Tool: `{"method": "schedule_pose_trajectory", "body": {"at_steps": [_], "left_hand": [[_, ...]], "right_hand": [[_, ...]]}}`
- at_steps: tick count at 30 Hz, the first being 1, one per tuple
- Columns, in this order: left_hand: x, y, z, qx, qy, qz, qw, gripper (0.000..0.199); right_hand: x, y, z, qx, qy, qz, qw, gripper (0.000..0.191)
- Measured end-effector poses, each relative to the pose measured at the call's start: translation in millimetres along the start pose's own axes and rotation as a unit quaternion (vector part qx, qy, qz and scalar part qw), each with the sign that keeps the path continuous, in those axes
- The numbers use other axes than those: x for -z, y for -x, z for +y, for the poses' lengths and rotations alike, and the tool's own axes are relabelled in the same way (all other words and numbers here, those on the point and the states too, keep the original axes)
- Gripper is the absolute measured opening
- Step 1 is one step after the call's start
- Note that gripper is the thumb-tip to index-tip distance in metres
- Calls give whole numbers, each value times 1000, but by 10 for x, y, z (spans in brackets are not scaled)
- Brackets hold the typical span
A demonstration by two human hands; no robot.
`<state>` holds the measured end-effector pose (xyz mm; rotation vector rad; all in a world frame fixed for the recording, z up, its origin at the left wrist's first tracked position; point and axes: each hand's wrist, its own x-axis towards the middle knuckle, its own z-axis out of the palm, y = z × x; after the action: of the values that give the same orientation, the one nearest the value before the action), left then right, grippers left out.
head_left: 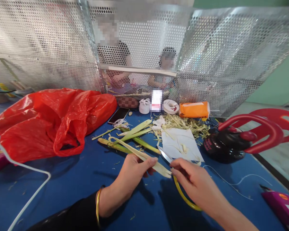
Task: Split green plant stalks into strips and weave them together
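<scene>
My left hand (133, 171) pinches a long pale strip of plant stalk (132, 149) between thumb and fingers. The strip's split near end reaches toward my right hand (195, 179), whose fingertips are beside it; whether they touch it, I cannot tell. My right hand is closed around a pair of scissors (166, 156), with the blades pointing away to the upper left and a yellow handle loop hanging below. Several green stalks (144, 144) lie on the blue table (91, 189) just beyond my hands. A white paper sheet (179, 144) with plant scraps on it lies behind the scissors.
A red plastic bag (50, 118) covers the left side. Dry shreds (188, 123) are heaped behind the paper. A black pot (223, 146) with a red handle stands right. A phone (119, 115), white ribbon (144, 106) and orange packet (195, 109) line the back, before a perforated screen (144, 35).
</scene>
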<state>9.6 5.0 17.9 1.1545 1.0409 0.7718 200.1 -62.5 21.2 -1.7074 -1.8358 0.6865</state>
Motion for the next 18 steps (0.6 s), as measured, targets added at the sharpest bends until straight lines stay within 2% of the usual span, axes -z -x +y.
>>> {"method": "schedule_pose_trajectory", "body": {"at_steps": [2, 4, 7, 9, 13, 18], "left_hand": [[13, -17, 13, -4, 11, 39, 999, 30], [24, -36, 12, -2, 24, 65, 998, 30], [38, -64, -3, -13, 35, 98, 995, 28], [46, -80, -11, -29, 40, 115, 992, 29], [69, -104, -15, -50, 42, 128, 990, 28], [89, -114, -21, -65, 60, 131, 987, 26]], "right_hand": [[120, 36, 142, 2, 142, 32, 989, 17], [160, 79, 289, 19, 236, 33, 971, 31], [62, 109, 443, 80, 303, 30, 949, 55], [-47, 95, 487, 86, 342, 35, 935, 64], [-148, 36, 504, 18, 373, 17, 927, 69], [16, 11, 454, -74, 295, -12, 953, 72]]}}
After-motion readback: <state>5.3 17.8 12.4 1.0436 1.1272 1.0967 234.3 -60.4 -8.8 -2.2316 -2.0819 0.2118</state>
